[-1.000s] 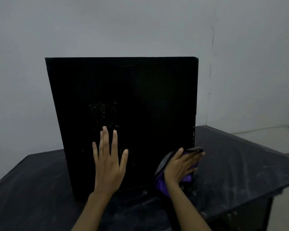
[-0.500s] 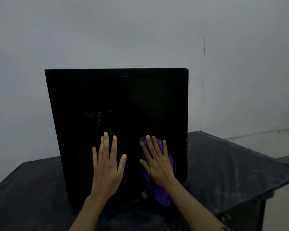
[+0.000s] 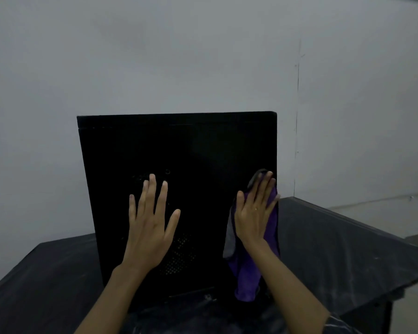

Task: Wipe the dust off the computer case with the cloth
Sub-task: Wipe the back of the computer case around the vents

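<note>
The computer case point(image 3: 176, 189), a black tower, stands upright on a dark table point(image 3: 348, 249) with one broad side panel facing the person. The left hand point(image 3: 150, 222) lies flat on that panel, left of its centre, fingers point(image 3: 152, 189) straight and spread, holding nothing. The right hand point(image 3: 255, 213) presses a purple cloth point(image 3: 247, 273) flat against the panel near the case's right edge, fingers straight and close together; nothing is pinched, and the cloth's lower end hangs loose below the wrist toward the case's foot.

Assessment of handling: the case appears rigid and fairly heavy for its footprint, tall enough to rock or slide on the table under a sideways push. The bracing palm on the panel looks well placed to counter that. The panel is smooth and offers no grip, so flat-palm contact is judged the right hold; perforated vent areas near the left hand may trap dust and snag fibres. The cloth is soft, light and limp; it will bunch or slip from under an open palm unless pressure is kept even. Pale dust marks show on the table around the case's base. Dust on the panel itself cannot be judged, the surface being too dark.
</note>
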